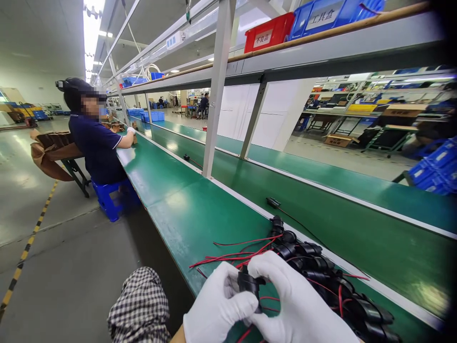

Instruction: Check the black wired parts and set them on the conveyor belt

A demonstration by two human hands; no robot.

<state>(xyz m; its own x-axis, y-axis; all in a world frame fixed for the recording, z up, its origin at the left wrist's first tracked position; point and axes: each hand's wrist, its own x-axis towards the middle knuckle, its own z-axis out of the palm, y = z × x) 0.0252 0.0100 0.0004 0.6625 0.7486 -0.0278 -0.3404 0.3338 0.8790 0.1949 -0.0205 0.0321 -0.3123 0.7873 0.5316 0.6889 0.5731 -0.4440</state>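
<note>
Gloved left hand and right hand, fingers closed around black part, over green bench

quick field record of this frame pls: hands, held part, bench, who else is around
left hand: white-gloved left hand, grip on the black part
right hand: white-gloved right hand, grip on the same black part
nearby parts: row of black parts with red wires on the green bench
shelf: red bin, blue bin
others: co-worker seated on a blue stool, farther along the bench
</note>
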